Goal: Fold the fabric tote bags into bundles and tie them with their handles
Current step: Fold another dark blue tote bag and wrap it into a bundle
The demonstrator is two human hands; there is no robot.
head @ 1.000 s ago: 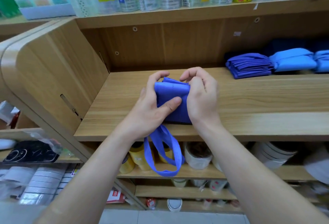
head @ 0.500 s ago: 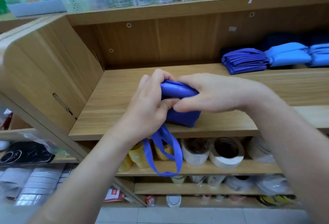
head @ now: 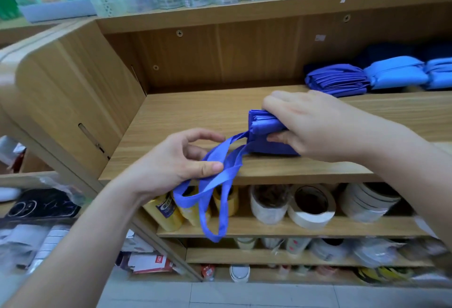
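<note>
A folded blue tote bag bundle (head: pixel 263 134) lies on the wooden shelf (head: pixel 186 117) near its front edge. My right hand (head: pixel 315 124) grips the bundle from the right, fingers over its top and thumb against its side. Two blue handles (head: pixel 220 178) run from the bundle's left end and hang in loops over the shelf edge. My left hand (head: pixel 181 161) pinches the handles between thumb and fingers, just left of the bundle.
Finished blue bundles (head: pixel 337 82) and lighter blue ones (head: pixel 396 75) sit at the back right of the same shelf. Tape rolls (head: pixel 310 205) and yellow rolls (head: pixel 168 210) fill the shelf below. A wooden side panel (head: pixel 73 102) closes the left.
My right hand has shifted the bundle to the right along the shelf. My left hand has let go of the bundle and taken hold of the handles, drawing them out to the left.
</note>
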